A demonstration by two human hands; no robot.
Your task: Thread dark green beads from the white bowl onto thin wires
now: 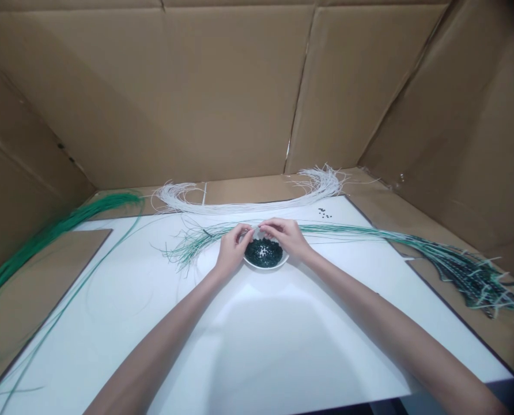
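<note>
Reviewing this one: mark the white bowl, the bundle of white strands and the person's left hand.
White bowl (266, 268): head view, on its near rim.
Bundle of white strands (248, 208): head view, on its middle stretch.
Left hand (232, 249): head view, on the back of it.

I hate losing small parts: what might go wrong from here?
The left hand and right hand are at the bowl, so a bump might spill its small dark pieces. The green strands running behind the bowl, close to the hands, could snag. The loose dark bits on the white tabletop might scatter if brushed.
</note>
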